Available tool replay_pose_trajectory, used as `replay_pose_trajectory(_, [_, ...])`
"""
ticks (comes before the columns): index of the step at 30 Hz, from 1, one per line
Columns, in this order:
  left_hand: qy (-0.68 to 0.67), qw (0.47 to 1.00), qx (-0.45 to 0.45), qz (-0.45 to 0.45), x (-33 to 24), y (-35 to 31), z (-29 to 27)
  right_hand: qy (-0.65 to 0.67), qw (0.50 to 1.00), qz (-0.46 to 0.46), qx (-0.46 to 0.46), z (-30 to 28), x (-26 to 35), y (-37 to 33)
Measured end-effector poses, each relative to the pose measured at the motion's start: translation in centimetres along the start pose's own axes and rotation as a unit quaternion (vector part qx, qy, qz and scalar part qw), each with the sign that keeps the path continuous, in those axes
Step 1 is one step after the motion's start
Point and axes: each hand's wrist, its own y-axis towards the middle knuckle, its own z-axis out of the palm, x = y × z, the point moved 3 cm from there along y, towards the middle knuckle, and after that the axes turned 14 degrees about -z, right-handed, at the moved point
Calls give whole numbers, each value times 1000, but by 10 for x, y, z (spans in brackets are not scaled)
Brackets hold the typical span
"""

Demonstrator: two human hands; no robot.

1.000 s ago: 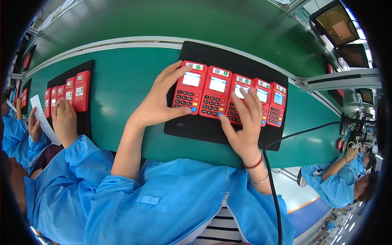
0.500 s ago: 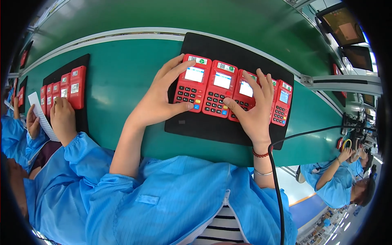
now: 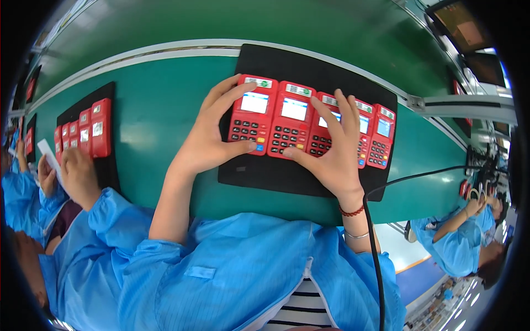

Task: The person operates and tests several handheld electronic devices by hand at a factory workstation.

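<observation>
Several red card payment terminals with lit screens lie side by side on a black mat (image 3: 251, 175). My left hand (image 3: 207, 135) reaches around the left side of the leftmost terminal (image 3: 253, 113). Its fingers rest by the top label and its thumb lies at the blue key. Over the row is my right hand (image 3: 339, 151), fingers spread. Its thumb touches the lower keypad of the second terminal (image 3: 292, 116), and its index fingertip is by the upper edge of the third terminal (image 3: 323, 124), which the hand partly covers. The rightmost terminal (image 3: 381, 135) shows fully.
The mat lies on a green bench (image 3: 149, 132). A black cable (image 3: 371, 231) passes in front of my right forearm. At left, a co-worker's hand (image 3: 80, 176) is by another mat of red terminals (image 3: 101, 129). Another person (image 3: 452, 243) works at far right.
My right hand has shifted left, its thumb now lower on the second terminal's keypad. My left hand keeps its place at the leftmost terminal. The co-worker's hand has drawn back from the left-hand terminals.
</observation>
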Motion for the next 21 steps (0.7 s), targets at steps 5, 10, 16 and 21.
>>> replay_pose_trajectory(5, [-2,1000,-18,23,23,-4,-8,-2,1000,-11,-1,16,2,6])
replay_pose_trajectory(10, [-45,998,-50,17,22,4,2,44,989,-25,-137,19,-5,4])
replay_pose_trajectory(16, [-76,996,-44,-7,29,10,10,40,991,-13,-126,22,-9,0])
replay_pose_trajectory(21, [-95,995,4,9,15,1,5,99,989,-28,-111,11,-6,-2])
